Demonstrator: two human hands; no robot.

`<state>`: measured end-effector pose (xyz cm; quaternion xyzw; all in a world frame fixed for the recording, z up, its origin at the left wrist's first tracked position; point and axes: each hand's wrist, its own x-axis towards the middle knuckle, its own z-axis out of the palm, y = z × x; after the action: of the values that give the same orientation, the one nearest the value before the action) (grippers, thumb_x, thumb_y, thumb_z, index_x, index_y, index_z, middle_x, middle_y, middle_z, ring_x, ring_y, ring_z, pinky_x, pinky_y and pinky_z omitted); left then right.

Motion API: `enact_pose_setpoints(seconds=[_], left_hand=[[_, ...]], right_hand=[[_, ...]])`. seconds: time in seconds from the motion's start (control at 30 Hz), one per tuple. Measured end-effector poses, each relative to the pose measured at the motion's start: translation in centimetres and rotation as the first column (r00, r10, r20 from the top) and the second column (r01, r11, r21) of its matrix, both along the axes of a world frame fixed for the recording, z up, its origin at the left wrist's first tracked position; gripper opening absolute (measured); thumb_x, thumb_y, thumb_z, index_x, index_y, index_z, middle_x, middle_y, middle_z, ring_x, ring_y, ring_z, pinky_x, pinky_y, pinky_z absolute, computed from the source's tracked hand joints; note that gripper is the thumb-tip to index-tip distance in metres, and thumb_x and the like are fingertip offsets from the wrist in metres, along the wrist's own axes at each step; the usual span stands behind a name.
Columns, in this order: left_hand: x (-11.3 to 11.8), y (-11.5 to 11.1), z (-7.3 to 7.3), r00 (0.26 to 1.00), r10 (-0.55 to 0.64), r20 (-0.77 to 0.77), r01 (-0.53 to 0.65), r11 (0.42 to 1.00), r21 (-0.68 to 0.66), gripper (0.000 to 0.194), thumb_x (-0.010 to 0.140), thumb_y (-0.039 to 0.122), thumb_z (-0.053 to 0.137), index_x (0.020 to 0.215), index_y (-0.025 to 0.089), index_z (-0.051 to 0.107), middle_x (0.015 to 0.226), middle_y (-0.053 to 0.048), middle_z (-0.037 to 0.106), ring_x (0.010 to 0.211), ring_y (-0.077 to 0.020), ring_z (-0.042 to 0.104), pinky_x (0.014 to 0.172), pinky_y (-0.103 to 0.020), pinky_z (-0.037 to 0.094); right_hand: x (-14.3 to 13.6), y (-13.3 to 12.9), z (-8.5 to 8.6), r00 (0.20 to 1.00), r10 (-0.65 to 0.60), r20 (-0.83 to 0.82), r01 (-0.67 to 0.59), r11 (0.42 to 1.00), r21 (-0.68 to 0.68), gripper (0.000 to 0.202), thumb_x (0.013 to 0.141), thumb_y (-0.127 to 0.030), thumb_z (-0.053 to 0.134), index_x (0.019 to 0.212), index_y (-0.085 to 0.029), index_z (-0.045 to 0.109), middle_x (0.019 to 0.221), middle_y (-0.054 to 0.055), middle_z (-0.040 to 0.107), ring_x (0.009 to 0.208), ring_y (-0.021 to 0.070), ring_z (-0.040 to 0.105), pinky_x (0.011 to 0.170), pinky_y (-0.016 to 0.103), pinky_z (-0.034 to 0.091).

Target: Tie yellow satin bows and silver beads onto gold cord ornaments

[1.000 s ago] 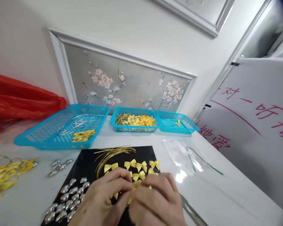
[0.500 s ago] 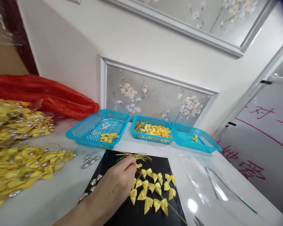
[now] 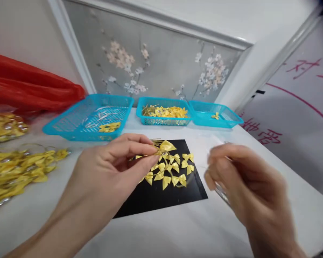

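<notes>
Between the thumb and fingers of my left hand (image 3: 118,161) is a yellow ribbon bow (image 3: 167,146) with a thin gold cord, held above the black board (image 3: 150,204). My right hand (image 3: 247,186) is closed to the right of the board, smeared by motion. Out of it shows a slim shiny metal tool, apparently tweezers (image 3: 222,192); most of it is hidden by the fingers. Several yellow bows (image 3: 179,180) lie spread in rows on the board. Behind the held bow, gold cords (image 3: 156,142) lie at the board's far edge, partly covered.
Three blue baskets line the back: the left one (image 3: 67,133) holds white strips and bows, the middle one (image 3: 164,122) bows and cords, the right one (image 3: 218,123) a small bow. Finished-looking yellow bow strings (image 3: 18,175) and red fabric (image 3: 29,86) lie left.
My left hand has risen from the cords on the board and now holds up a bow with cord. My right hand has come into view with the metal tool. The view has shifted.
</notes>
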<state>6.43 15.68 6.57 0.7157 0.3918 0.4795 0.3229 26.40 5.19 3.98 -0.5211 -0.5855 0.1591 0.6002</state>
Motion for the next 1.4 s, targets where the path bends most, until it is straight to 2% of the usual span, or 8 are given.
enact_pose_setpoints(seconds=[0.3, 0.53, 0.63, 0.7, 0.77, 1.0, 1.27, 1.4], left_hand=[[0.4, -0.9, -1.8, 0.981, 0.001, -0.193, 0.03, 0.987, 0.158, 0.021, 0.083, 0.015, 0.071, 0.083, 0.035, 0.074, 0.1, 0.009, 0.068, 0.089, -0.0109, 0.067, 0.061, -0.017, 0.05], [0.7, -1.4, -1.9, 0.946, 0.016, -0.324, 0.093, 0.943, 0.319, 0.024, 0.086, 0.012, 0.064, 0.088, 0.035, 0.071, 0.102, 0.009, 0.067, 0.085, -0.0096, 0.067, 0.063, -0.017, 0.049], [0.5, -1.1, -1.6, 0.929, -0.089, -0.359, 0.2, 0.938, 0.284, 0.024, 0.088, 0.012, 0.062, 0.088, 0.035, 0.068, 0.101, 0.01, 0.066, 0.086, -0.0082, 0.066, 0.07, -0.013, 0.049], [0.3, -0.9, -1.5, 0.925, -0.143, -0.351, 0.245, 0.933, 0.263, 0.022, 0.089, 0.013, 0.062, 0.086, 0.034, 0.067, 0.099, 0.01, 0.065, 0.085, -0.0074, 0.064, 0.074, -0.011, 0.049], [0.3, -0.7, -1.4, 0.927, -0.188, -0.323, 0.263, 0.942, 0.207, 0.021, 0.088, 0.015, 0.063, 0.084, 0.035, 0.068, 0.098, 0.01, 0.066, 0.087, -0.007, 0.065, 0.075, -0.008, 0.05], [0.7, -0.1, -0.6, 0.942, -0.335, 0.006, 0.326, 0.912, -0.249, 0.02, 0.084, 0.025, 0.072, 0.099, 0.039, 0.07, 0.087, 0.011, 0.077, 0.076, -0.008, 0.074, 0.065, -0.006, 0.055], [0.7, -1.1, -0.5, 0.964, -0.214, -0.159, 0.197, 0.973, -0.116, 0.012, 0.083, 0.027, 0.071, 0.088, 0.037, 0.076, 0.082, 0.012, 0.079, 0.068, -0.0084, 0.072, 0.06, -0.007, 0.054], [0.6, -1.1, -0.7, 0.961, -0.209, -0.182, 0.173, 0.965, -0.196, 0.01, 0.082, 0.03, 0.072, 0.083, 0.036, 0.08, 0.08, 0.009, 0.082, 0.064, -0.0127, 0.074, 0.055, -0.012, 0.057]], right_hand=[[-1.2, 2.9, -0.2, 0.99, 0.122, 0.066, -0.113, 0.986, -0.119, 0.018, 0.097, -0.029, 0.06, 0.113, -0.02, 0.062, 0.093, 0.001, 0.059, 0.063, 0.0085, 0.052, 0.053, 0.023, 0.043], [-1.5, 3.5, -0.2, 0.952, 0.121, 0.28, -0.102, 0.991, -0.083, 0.011, 0.093, -0.012, 0.058, 0.083, -0.015, 0.06, 0.074, -0.002, 0.053, 0.065, 0.009, 0.047, 0.057, 0.024, 0.035], [-1.2, 3.6, 0.0, 0.947, 0.32, -0.01, -0.31, 0.908, -0.283, 0.018, 0.098, -0.025, 0.053, 0.082, -0.017, 0.056, 0.065, -0.004, 0.046, 0.056, 0.0085, 0.041, 0.05, 0.024, 0.031], [-1.1, 3.5, 0.1, 0.857, 0.404, -0.321, -0.506, 0.779, -0.37, 0.027, 0.098, -0.04, 0.054, 0.083, -0.018, 0.054, 0.061, -0.007, 0.042, 0.05, 0.0076, 0.037, 0.046, 0.023, 0.03], [-1.0, 3.5, 0.2, 0.791, 0.397, -0.465, -0.581, 0.724, -0.371, 0.034, 0.095, -0.049, 0.058, 0.081, -0.018, 0.052, 0.06, -0.008, 0.039, 0.048, 0.0071, 0.036, 0.045, 0.022, 0.03], [-1.1, 3.6, -0.4, 0.846, 0.378, -0.375, -0.495, 0.818, -0.293, 0.021, 0.098, -0.031, 0.054, 0.083, -0.018, 0.053, 0.062, -0.007, 0.039, 0.053, 0.0068, 0.035, 0.046, 0.021, 0.025], [-1.4, 3.4, -0.8, 0.897, 0.347, -0.272, -0.421, 0.857, -0.296, 0.02, 0.099, -0.029, 0.054, 0.082, -0.017, 0.055, 0.059, -0.007, 0.04, 0.053, 0.0064, 0.034, 0.045, 0.019, 0.026], [-1.5, 3.5, -0.7, 0.892, 0.353, -0.282, -0.431, 0.853, -0.295, 0.02, 0.098, -0.028, 0.054, 0.082, -0.017, 0.056, 0.059, -0.008, 0.039, 0.052, 0.0063, 0.033, 0.045, 0.019, 0.026]])
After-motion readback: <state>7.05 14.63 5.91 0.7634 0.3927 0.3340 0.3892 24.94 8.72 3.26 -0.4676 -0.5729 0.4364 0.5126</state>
